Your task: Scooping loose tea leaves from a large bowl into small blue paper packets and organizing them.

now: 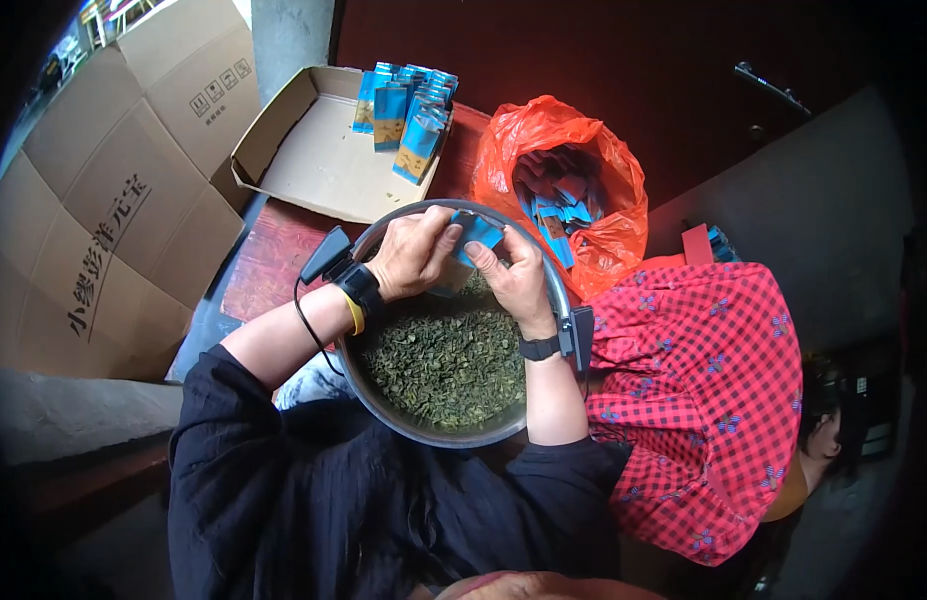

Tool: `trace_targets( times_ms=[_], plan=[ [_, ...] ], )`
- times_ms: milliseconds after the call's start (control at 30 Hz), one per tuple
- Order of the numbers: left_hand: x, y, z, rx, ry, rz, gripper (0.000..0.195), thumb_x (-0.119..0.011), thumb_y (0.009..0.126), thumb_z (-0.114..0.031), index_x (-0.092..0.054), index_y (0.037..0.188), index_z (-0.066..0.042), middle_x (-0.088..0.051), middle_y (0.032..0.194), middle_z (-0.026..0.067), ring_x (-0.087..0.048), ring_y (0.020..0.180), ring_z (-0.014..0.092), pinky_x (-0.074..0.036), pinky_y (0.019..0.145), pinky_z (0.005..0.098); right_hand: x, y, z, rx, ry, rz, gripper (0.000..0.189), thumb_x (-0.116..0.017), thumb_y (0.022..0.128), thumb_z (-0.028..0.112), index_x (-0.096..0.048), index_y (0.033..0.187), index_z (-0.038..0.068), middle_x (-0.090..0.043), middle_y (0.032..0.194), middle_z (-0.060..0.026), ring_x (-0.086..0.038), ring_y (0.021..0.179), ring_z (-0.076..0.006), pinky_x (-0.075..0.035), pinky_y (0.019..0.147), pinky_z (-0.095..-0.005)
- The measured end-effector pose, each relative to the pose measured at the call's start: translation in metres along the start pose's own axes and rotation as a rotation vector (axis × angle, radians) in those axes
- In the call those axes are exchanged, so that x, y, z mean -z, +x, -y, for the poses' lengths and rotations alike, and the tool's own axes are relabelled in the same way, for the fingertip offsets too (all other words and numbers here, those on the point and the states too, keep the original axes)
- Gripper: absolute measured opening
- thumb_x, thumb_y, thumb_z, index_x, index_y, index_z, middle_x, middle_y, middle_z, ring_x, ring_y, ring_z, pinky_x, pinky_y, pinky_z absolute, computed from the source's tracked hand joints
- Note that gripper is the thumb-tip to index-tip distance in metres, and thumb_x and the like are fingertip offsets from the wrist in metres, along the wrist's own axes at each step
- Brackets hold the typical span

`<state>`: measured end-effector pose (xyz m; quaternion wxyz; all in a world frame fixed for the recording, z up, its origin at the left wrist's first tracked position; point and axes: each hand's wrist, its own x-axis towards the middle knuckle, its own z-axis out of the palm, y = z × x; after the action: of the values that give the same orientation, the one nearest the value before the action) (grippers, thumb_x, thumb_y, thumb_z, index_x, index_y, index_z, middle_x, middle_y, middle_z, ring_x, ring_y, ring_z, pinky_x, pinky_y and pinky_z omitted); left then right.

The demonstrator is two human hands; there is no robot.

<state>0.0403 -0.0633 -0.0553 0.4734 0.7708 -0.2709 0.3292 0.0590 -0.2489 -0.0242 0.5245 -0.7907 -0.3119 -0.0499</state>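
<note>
Both of my hands hold one blue and brown packet (477, 232) above a round metal basin (463, 441) of dried green leaves (448, 367). My left hand (414, 251) grips the packet's left edge, and my right hand (514, 274) has its thumb on the front and its fingers behind the right side. The packet's lower part hangs over the leaves; whether anything is inside it cannot be told. Behind the basin, several similar packets (418, 150) stand or lean at the right end of a shallow cardboard tray (321, 204). More packets (557, 214) lie in a red plastic bag (621, 176).
The tray rests on a reddish wooden table (272, 255). A large printed cardboard box (110, 195) stands at the left. On the right, beside another person (820, 442), is a red checked cloth (688, 375). A small red box (696, 245) is behind the cloth.
</note>
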Motion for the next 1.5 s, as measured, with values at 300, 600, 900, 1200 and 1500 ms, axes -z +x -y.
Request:
trace_targets(
  times_ms=[300,600,900,1200,1500],
  plan=[
    [0.001,-0.005,0.0,0.103,-0.056,-0.064,0.02,-0.056,0.096,-0.015,-0.053,0.109,-0.001,-0.063,0.079,0.0183,-0.065,0.072,0.038,-0.051,0.062,0.0425,-0.006,-0.008,0.003,-0.092,0.132,-0.112,0.025,-0.074,0.086,0.016,-0.06,0.099,0.0,-0.063,0.095,-0.0058,-0.062,0.08,-0.0123,-0.052,0.071,-0.0267],
    [0.008,0.001,-0.006,0.141,-0.237,0.002,0.03,-0.072,0.084,-0.02,-0.065,0.106,0.0,-0.069,0.091,0.0178,-0.069,0.083,0.032,-0.054,0.072,0.0364,-0.009,-0.002,0.005,0.125,0.09,-0.083,0.015,-0.065,0.093,0.011,-0.063,0.101,-0.001,-0.064,0.107,-0.0098,-0.061,0.099,-0.0178,-0.049,0.085,-0.0293],
    [0.01,0.005,-0.01,0.278,-0.295,0.007,0.024,-0.064,0.093,-0.017,-0.067,0.109,0.001,-0.07,0.094,0.0138,-0.068,0.084,0.019,-0.053,0.075,0.0308,-0.017,-0.006,0.009,-0.005,0.126,-0.145,0.016,-0.063,0.095,0.013,-0.061,0.103,-0.001,-0.063,0.111,-0.0099,-0.061,0.097,-0.0141,-0.049,0.085,-0.027],
    [0.01,0.004,-0.008,0.261,-0.173,0.033,0.02,-0.063,0.093,-0.014,-0.067,0.106,0.001,-0.07,0.088,0.0144,-0.068,0.08,0.017,-0.053,0.07,0.0305,-0.017,-0.001,0.009,0.064,-0.065,-0.132,0.017,-0.064,0.094,0.015,-0.061,0.098,-0.001,-0.064,0.11,-0.0115,-0.062,0.092,-0.0152,-0.051,0.079,-0.027],
    [0.004,0.001,-0.002,0.349,-0.24,-0.125,0.018,-0.062,0.094,-0.011,-0.067,0.106,0.001,-0.072,0.09,0.0136,-0.067,0.082,0.013,-0.053,0.071,0.0294,-0.027,0.001,-0.002,0.261,-0.285,-0.144,0.017,-0.066,0.091,0.015,-0.06,0.088,0.0,-0.066,0.102,-0.014,-0.064,0.087,-0.0309,-0.052,0.071,-0.037]
  ],
)
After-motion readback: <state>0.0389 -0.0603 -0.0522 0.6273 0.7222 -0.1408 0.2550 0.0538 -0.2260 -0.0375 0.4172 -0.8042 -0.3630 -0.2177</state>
